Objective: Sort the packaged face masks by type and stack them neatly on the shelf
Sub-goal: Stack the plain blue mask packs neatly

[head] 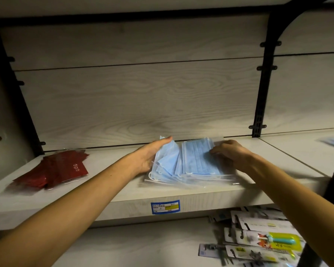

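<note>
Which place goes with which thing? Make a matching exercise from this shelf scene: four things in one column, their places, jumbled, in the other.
Things
1. blue mask packets
2. red packets
3. price label
4. carded items

Places
A. on the front edge of the shelf
B. on the lower shelf, at the right
C. between the left hand and the right hand
D. at the left of the shelf

Pairs: 1-C, 2-D, 3-A, 4-B

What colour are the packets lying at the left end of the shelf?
Dark red packets, with small pale lettering on the top one. The head view shows them clearly.
</note>
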`<state>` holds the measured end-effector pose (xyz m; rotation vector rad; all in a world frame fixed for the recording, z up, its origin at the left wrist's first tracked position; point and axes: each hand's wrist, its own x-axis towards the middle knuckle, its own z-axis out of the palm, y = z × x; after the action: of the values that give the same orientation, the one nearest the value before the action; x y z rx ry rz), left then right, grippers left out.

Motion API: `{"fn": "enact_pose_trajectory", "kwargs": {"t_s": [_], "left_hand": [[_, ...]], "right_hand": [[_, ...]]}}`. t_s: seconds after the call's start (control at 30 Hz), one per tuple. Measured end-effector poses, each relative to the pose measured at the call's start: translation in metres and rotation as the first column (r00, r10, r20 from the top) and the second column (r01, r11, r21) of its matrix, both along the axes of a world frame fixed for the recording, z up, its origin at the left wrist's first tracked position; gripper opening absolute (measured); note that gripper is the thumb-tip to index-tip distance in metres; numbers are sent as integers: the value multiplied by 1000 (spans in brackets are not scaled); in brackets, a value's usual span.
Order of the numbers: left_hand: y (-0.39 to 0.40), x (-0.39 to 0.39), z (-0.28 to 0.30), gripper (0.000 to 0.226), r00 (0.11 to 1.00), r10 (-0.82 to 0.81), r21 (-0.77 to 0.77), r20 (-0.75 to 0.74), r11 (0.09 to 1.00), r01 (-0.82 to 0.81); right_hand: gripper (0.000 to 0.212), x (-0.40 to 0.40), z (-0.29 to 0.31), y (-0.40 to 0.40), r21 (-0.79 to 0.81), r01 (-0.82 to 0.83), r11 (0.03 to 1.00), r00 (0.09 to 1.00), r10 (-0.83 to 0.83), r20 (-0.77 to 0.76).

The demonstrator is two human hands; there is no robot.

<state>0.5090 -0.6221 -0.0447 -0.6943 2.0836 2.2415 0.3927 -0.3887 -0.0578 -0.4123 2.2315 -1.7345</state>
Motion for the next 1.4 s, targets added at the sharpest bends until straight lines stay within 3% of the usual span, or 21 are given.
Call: {"fn": "enact_pose_trajectory", "kwargs": {"t_s": [0.07, 0.2, 0.27, 0.4, 0.47, 0.57, 0.63, 0.7, 0.73, 0.83, 0.97, 1.1, 1.27, 1.4], "left_hand": [[7, -2, -1, 28, 1000, -20, -14, 5, 1000, 20], [16, -10, -4, 43, 999, -2, -172, 34, 985, 8], [19, -11, -4, 49, 999, -30, -157, 27, 987, 34], [16, -13, -10, 69, 976, -3, -179, -218, 983, -37], [14, -9, -6, 66, 936, -6, -178, -353, 982, -61], [11, -5, 5, 51, 889, -134, -201, -439, 978, 48], [11, -4, 12, 47, 883, -271, -304, -384, 940, 156], [13, -5, 21, 48, 885, -329, -408, -329, 895, 181], [13, -8, 28, 49, 884, -309, -415, -349, 897, 150], [18, -14, 52, 45, 840, -257, -363, -478, 929, 78], [26, -16, 49, 47, 794, -151, -230, -589, 973, 14], [32, -11, 25, 58, 794, -70, -138, -603, 990, -18], [39, -16, 32, 46, 821, -72, -158, -566, 987, -22], [42, -21, 37, 35, 808, 116, -16, -577, 988, -153]], "right_hand": [[4, 5, -1, -10, -37, 24, 999, 1000, -24, -11], [17, 10, -5, -32, -133, 19, 991, 1000, -18, 7], [14, 12, -8, -39, -181, 15, 983, 1000, -16, -4], [58, 8, -10, -35, -144, 142, 979, 956, -173, -236], [73, 7, -3, -26, -116, 192, 975, 952, -214, -220], [63, 7, 8, -17, -213, 40, 976, 999, -45, -18], [34, 12, 13, -19, -278, -29, 960, 997, 9, -73], [5, 17, 23, -23, -323, -25, 946, 979, -41, -197], [10, 18, 32, -25, -343, -21, 939, 963, -72, -258], [26, 24, 66, -30, -427, -52, 903, 908, -135, -398], [30, 28, 74, -33, -426, -94, 900, 852, -149, -502], [41, 32, 41, -30, -389, -105, 915, 885, -92, -456], [56, 31, 44, -28, -366, -209, 907, 844, -22, -536], [69, 26, 44, -20, -345, -199, 917, 845, -18, -534]]}}
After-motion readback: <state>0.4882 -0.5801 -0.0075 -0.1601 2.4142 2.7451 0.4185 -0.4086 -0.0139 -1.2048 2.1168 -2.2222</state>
